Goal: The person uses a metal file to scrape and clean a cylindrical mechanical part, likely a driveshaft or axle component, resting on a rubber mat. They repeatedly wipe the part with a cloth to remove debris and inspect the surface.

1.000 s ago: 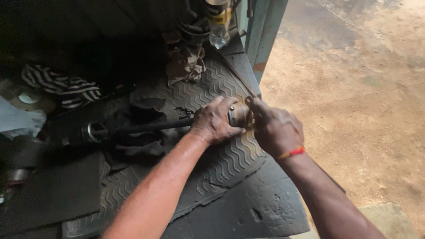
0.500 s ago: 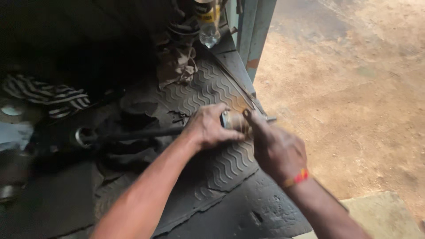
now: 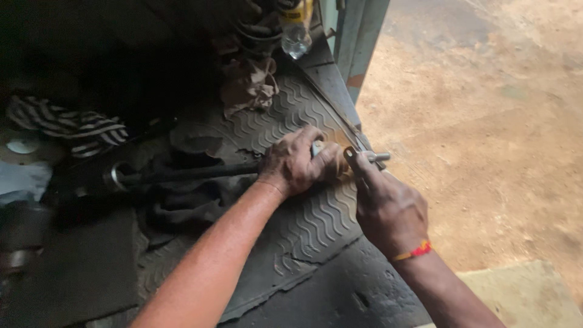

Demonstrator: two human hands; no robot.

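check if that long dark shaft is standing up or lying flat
Lying flat: the shaft runs sideways across the wavy rubber mat, the left hand wrapped round its near end.

Shaft point(image 3: 188, 174): dark metal, matt, greasy-looking. Bolt end point(image 3: 378, 157) by right hand point(image 3: 388, 209): bare metal, dull shine. Mat point(image 3: 310, 225): rubber, wavy ribbed tread, dusty matt. Rag point(image 3: 246, 85): crumpled cloth, stained. Striped cloth point(image 3: 73, 124): woven, soft. Bottle point(image 3: 296, 30): clear glossy plastic. Ground point(image 3: 486, 121): rough, sandy, matt. Wristband point(image 3: 413, 252): thread, red and yellow.
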